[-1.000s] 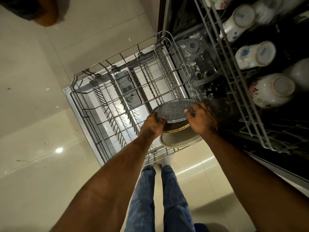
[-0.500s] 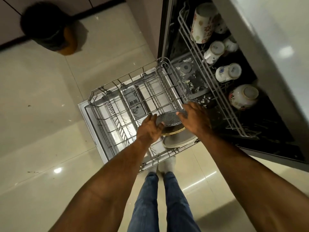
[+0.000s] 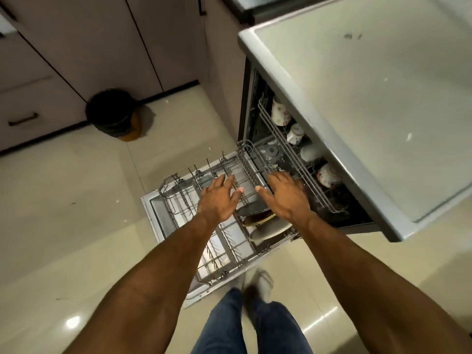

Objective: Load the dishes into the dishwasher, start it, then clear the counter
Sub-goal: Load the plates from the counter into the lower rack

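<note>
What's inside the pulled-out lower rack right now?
The lower rack holds three plates standing together near its right side: dark speckled, gold-rimmed, pale. Both open hands, left hand and right hand, hover above, covering part of the rack.

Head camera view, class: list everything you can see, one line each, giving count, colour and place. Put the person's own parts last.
Lower rack: one, grey wire, pulled out over the open dishwasher door.
Plates: three, dark speckled, brown with gold rim, and white, standing in the lower rack's near corner.
Upper rack: one, grey wire, partly out under the counter.
Cups: at least four, white with patterns, in the upper rack.
Counter: one, pale, top right.
Bin: one, black-lined, on the floor by the cabinets.
Cabinets: beige, top left.
Left hand: open, above the rack.
Right hand: open, above the plates.
</note>
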`<state>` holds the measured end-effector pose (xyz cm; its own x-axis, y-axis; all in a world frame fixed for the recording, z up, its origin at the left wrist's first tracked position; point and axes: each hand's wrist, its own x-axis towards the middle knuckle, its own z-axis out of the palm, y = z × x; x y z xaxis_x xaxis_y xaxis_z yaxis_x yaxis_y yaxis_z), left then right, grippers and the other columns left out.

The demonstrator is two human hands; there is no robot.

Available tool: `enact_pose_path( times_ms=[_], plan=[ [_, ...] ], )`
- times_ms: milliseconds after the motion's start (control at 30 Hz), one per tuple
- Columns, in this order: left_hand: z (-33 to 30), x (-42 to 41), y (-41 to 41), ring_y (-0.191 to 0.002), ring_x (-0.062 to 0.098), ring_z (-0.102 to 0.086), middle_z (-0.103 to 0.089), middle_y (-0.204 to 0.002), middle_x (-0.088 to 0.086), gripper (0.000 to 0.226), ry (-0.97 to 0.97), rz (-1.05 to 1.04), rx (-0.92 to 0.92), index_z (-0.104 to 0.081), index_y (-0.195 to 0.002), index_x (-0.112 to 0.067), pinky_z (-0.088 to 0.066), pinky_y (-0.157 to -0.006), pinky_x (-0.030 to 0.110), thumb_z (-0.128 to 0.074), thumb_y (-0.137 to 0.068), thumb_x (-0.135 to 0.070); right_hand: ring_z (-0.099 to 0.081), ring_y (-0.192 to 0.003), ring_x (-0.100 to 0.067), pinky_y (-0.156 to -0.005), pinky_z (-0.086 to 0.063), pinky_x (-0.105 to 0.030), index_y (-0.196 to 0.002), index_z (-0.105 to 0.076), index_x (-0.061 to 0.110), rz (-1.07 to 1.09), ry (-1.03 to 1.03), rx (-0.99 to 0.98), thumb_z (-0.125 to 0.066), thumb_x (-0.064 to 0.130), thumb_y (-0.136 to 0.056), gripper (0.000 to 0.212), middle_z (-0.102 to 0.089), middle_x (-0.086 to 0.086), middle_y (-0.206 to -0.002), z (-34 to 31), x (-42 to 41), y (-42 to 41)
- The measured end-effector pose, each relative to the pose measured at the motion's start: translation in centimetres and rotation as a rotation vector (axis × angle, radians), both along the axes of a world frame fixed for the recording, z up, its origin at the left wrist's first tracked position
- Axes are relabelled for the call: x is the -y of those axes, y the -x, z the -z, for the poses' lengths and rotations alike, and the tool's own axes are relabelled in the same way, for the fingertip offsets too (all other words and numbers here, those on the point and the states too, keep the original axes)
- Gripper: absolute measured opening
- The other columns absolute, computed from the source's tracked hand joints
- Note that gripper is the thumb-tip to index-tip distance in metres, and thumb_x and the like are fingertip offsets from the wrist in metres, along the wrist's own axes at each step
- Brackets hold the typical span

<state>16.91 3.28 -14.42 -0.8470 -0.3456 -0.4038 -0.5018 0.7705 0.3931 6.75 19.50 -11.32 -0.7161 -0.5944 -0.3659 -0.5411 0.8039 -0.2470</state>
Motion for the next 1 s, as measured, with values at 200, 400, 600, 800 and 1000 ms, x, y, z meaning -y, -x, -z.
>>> enact_pose_path(
  times_ms=[200,400,600,800,1000],
  plan=[
    [-6.4,0.2,-2.9,-0.149,0.024,-0.01,-0.008,-0.163,0.003,0.065,0.152,0.061,-0.073,-0.01,-0.155,-0.027,-0.01,-0.118,0.048,-0.021,-0.099,-0.059,-0.008,-0.15,-0.019,-0.12,-0.005,-0.052,-0.153,-0.024,0.027,-0.015,0.02,-0.059,-0.021,0.065,-0.097,0.068,-0.018,0.001,-0.162,-5.4,0.1,-3.2],
    [-10.9,-0.7,-8.3,-0.15,0.02,-0.004,-0.008,-0.163,0.003,0.064,0.247,0.049,-0.183,-0.01,-0.155,-0.027,-0.008,-0.12,0.044,-0.018,-0.1,-0.058,-0.011,-0.149,-0.018,-0.118,-0.007,-0.053,-0.15,-0.03,0.027,-0.029,0.141,-0.149,-0.022,0.065,-0.097,0.067,-0.023,0.001,-0.16,-8.9,-0.8,-7.7],
    [-14.0,-0.4,-15.9,-0.15,0.019,-0.004,-0.009,-0.163,0.001,0.064,0.29,-0.015,-0.193,-0.01,-0.155,-0.027,-0.008,-0.12,0.044,-0.018,-0.099,-0.058,-0.013,-0.149,-0.018,-0.118,-0.009,-0.052,-0.149,-0.034,0.025,-0.032,0.196,-0.156,-0.027,0.064,-0.096,0.067,-0.026,0.0,-0.159,-11.2,-0.7,-13.1],
    [-16.5,2.6,-22.1,-0.15,0.019,-0.006,-0.012,-0.163,0.001,0.062,0.344,-0.086,-0.221,-0.014,-0.155,-0.026,-0.011,-0.12,0.043,-0.02,-0.1,-0.056,-0.014,-0.149,-0.02,-0.119,-0.01,-0.053,-0.148,-0.035,0.024,-0.116,0.245,-0.174,-0.028,0.063,-0.097,0.065,-0.028,-0.001,-0.158,-13.5,1.8,-18.2],
    [-18.6,7.7,-26.5,-0.15,0.017,-0.006,-0.012,-0.163,0.0,0.063,0.385,-0.148,-0.278,-0.015,-0.155,-0.025,-0.012,-0.119,0.042,-0.023,-0.1,-0.056,-0.013,-0.149,-0.02,-0.119,-0.009,-0.053,-0.15,-0.033,0.024,-0.187,0.238,-0.225,-0.026,0.063,-0.097,0.065,-0.025,-0.001,-0.159,-15.2,7.9,-22.3]
  ],
)
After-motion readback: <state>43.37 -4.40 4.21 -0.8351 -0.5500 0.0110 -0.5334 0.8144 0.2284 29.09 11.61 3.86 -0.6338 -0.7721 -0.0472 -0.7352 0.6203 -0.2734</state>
